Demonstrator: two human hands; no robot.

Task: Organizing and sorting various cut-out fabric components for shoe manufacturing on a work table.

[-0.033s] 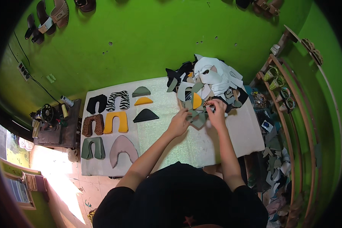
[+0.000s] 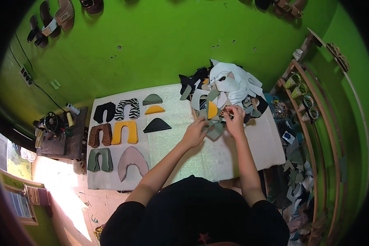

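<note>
A heap of loose cut scraps (image 2: pixel 233 88) in white, black, grey-green and other colours lies at the table's far right. At its near edge, my left hand (image 2: pixel 194 132) has its fingers bent around a grey-green scrap (image 2: pixel 203 113). My right hand (image 2: pixel 235 122) pinches at a small leopard-print scrap (image 2: pixel 226 112), its fingertips partly covering it. Between the hands lies a yellow half-round piece (image 2: pixel 212 110). Another grey-green scrap (image 2: pixel 214 132) rests on the table just below it.
Sorted U-shaped pieces, among them a yellow stack (image 2: pixel 125 132) and a pink one (image 2: pixel 133 160), and half-round stacks like the black one (image 2: pixel 157 126) lie on the table's left. A sewing machine (image 2: pixel 51 123) stands further left. A wooden rack (image 2: pixel 305 88) with shoes leans at right.
My right hand's fingers have shifted slightly, and more of the leopard-print scrap shows. The grey-green scraps between the hands have moved a little. The sorted stacks stay put.
</note>
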